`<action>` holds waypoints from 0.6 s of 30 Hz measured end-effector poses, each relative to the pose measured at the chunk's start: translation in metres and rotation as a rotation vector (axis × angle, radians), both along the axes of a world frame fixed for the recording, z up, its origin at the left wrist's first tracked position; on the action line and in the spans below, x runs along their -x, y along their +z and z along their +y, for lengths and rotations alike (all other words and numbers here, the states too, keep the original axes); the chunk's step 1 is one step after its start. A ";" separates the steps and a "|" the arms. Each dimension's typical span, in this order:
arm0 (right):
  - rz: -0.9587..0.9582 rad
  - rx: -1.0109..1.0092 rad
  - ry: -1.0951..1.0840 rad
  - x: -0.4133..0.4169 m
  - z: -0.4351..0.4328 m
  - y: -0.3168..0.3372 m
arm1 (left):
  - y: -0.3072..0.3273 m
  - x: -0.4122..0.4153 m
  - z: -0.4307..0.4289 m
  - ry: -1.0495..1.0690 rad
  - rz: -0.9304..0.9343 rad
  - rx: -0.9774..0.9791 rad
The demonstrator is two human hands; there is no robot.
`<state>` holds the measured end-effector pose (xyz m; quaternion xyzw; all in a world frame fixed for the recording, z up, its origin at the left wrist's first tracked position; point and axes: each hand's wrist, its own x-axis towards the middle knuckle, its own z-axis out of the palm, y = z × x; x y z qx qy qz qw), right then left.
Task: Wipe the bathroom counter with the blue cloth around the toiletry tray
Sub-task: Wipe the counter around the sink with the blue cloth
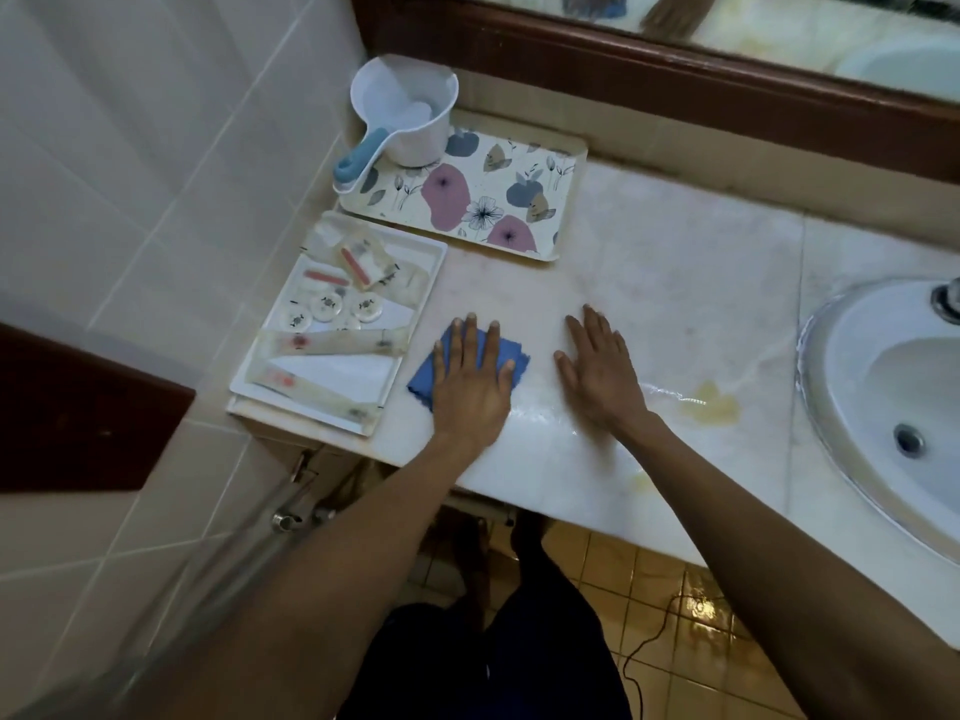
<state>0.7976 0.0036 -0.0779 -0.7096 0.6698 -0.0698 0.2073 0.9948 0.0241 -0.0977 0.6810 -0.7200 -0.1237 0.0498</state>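
Observation:
A folded blue cloth (pixel 511 356) lies on the pale marble counter (pixel 675 283), just right of the white toiletry tray (pixel 421 304). My left hand (pixel 470 376) presses flat on the cloth with straight fingers, covering most of it. My right hand (pixel 602 366) rests flat on the bare counter a little to the right, fingers spread, holding nothing. The toiletry tray holds wrapped sachets and several small round packets, and sits at the counter's left end near the front edge.
A floral tray (pixel 519 200) sits behind the toiletry tray, with a white water scoop (pixel 410 111) on its left corner. A white sink (pixel 883 397) is at the right. A yellow stain (pixel 714 402) and wet streaks mark the counter. Tiled wall bounds the left.

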 end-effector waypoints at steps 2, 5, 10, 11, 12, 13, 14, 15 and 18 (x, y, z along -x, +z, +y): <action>0.007 -0.008 0.034 0.009 0.002 0.001 | 0.002 0.007 0.029 -0.073 0.019 -0.001; 0.006 -0.035 0.098 0.023 0.004 0.005 | 0.006 -0.018 0.064 -0.373 0.036 -0.025; -0.047 -0.046 0.167 0.049 0.007 0.014 | 0.003 -0.023 0.012 -0.429 -0.006 -0.011; -0.067 -0.039 0.157 0.057 0.009 0.017 | 0.003 -0.006 0.001 -0.316 0.000 -0.018; -0.081 -0.031 0.146 0.066 0.012 0.021 | 0.002 0.014 -0.007 -0.203 0.001 -0.019; -0.088 -0.026 0.130 0.076 0.015 0.025 | 0.003 0.038 -0.012 -0.111 0.001 -0.024; -0.099 -0.014 0.106 0.088 0.019 0.030 | 0.005 0.061 -0.013 -0.055 0.012 -0.036; -0.116 0.011 0.074 0.102 0.023 0.034 | 0.007 0.082 -0.010 -0.043 0.030 -0.043; -0.151 0.130 -0.043 0.157 0.036 0.039 | 0.005 0.129 0.018 -0.156 0.101 -0.031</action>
